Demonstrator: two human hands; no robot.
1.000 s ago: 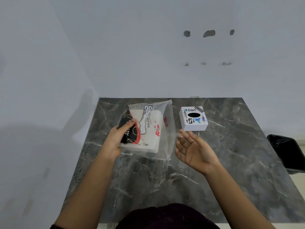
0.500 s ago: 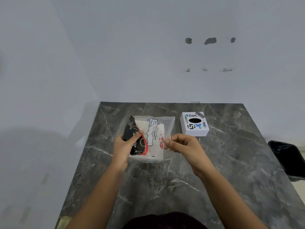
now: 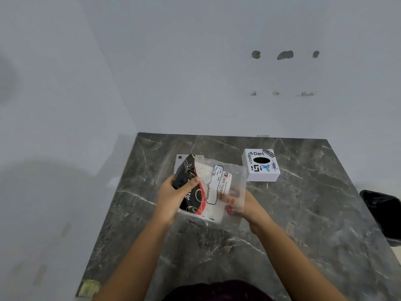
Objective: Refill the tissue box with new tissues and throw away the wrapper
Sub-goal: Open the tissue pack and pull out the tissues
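A pack of tissues in a clear plastic wrapper (image 3: 213, 187) with black, red and white print is lifted and tilted over the dark marble table (image 3: 303, 224). My left hand (image 3: 173, 197) grips the pack's left side, thumb on top. My right hand (image 3: 249, 206) holds the wrapper's right edge, partly hidden behind the plastic. The white cube tissue box (image 3: 261, 165), with stickers and a black oval hole on top, stands on the table just right of the pack.
A black bin (image 3: 384, 216) with a bin liner sits on the floor off the table's right edge. White walls close in behind and on the left. A bit of yellowish tape (image 3: 90, 287) marks the table's near left corner.
My right hand went from open in the air to pinching the wrapper's right edge, then slid behind it. The pack has tilted and risen toward me. My left hand kept its hold.
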